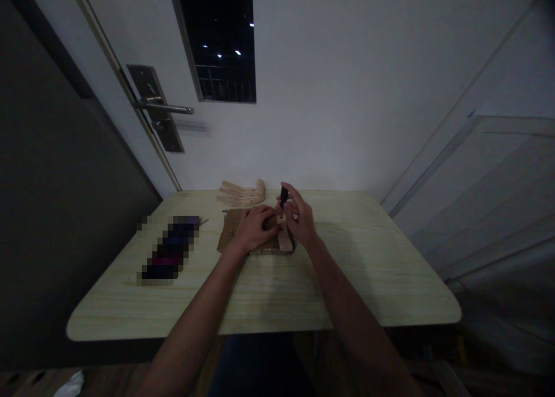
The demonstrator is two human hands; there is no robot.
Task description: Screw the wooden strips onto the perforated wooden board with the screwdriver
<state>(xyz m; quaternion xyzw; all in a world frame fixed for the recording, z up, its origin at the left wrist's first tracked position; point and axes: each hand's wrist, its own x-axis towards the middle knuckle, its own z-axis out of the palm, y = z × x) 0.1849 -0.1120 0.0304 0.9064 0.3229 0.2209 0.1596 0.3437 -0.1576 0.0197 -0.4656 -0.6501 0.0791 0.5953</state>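
Observation:
My right hand is closed around a black-handled tool, held upright like a screwdriver. Its lower end meets a pale wooden piece, but the tip is too small to make out. My left hand reaches in from the left, thumb and forefinger pinching that wooden piece, its other fingers bent over the cardboard. Beneath both lies a brown cardboard sheet with small holes at its left side.
Several pale wooden strips with dark dots lie fanned out at the back of the table. On the left is a blurred-out dark object, a thin metal piece beside it. A white door with a handle stands behind.

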